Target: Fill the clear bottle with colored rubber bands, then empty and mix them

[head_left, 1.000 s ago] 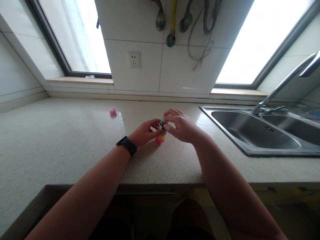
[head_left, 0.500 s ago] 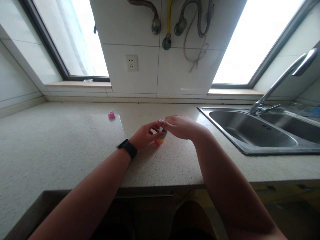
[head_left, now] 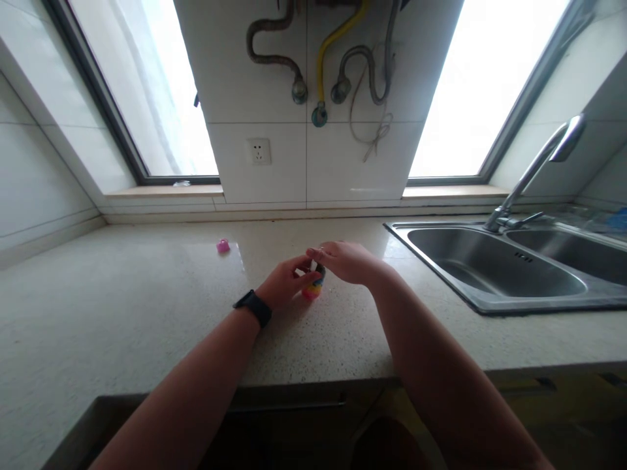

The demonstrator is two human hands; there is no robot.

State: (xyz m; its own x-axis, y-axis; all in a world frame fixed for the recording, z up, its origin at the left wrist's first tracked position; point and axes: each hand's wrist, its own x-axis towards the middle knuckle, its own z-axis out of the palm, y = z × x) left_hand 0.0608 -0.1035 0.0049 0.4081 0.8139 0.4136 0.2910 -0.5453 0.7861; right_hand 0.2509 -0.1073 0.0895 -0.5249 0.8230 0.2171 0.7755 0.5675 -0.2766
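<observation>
A small jar-like container (head_left: 312, 291) with pink, yellow and blue bands and a dark upper part stands on the countertop. My left hand (head_left: 289, 279), wearing a black watch (head_left: 253, 307) on its wrist, is closed round the container's side. Above the top lies my right hand (head_left: 349, 260), palm down, its fingers stretched to the left and meeting the left fingertips. It covers the container's top, so whatever is under the palm is hidden. Farther back on the left sits a small bright pink piece (head_left: 223, 246), touched by neither hand.
To the right is a double steel sink (head_left: 443, 301) with a chrome faucet (head_left: 528, 171). The speckled countertop (head_left: 147, 326) runs along a tiled wall with a socket (head_left: 259, 151) and hoses (head_left: 321, 72). Windows flank the wall section. A dark edge borders the counter's front.
The camera view has tilted upward, so the counter and hands appear lower in the picture. Both hands stay at the container with almost the same hold; the pink piece has not moved.
</observation>
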